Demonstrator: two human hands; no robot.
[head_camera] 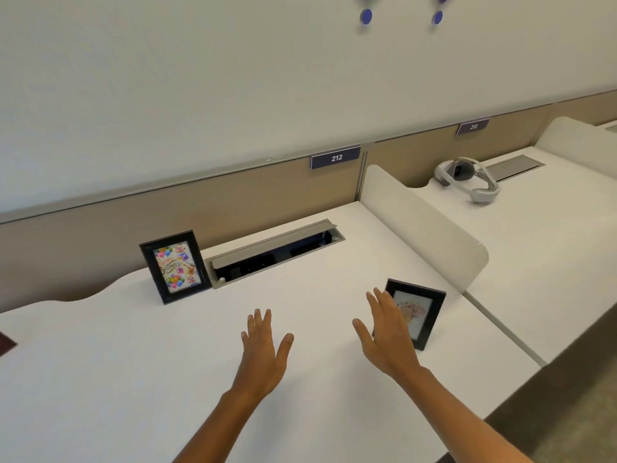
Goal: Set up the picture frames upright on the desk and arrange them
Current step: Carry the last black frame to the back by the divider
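Observation:
Two black picture frames stand upright on the white desk [133,362]. The birthday frame [175,267] with balloons stands at the back left, beside the cable tray. The second frame [420,312], holding a pale pink picture, stands at the right near the divider. My right hand [387,335] hovers just in front of that frame with fingers spread, hiding its left edge; it holds nothing. Over the middle of the desk my left hand [265,349] is flat, fingers apart and empty.
An open cable tray [277,252] is sunk into the desk at the back. A white divider [424,228] separates the neighbouring desk, where a white headset [467,178] lies. A tan partition with tag 212 [335,157] runs behind. A dark object [5,342] shows at the left edge.

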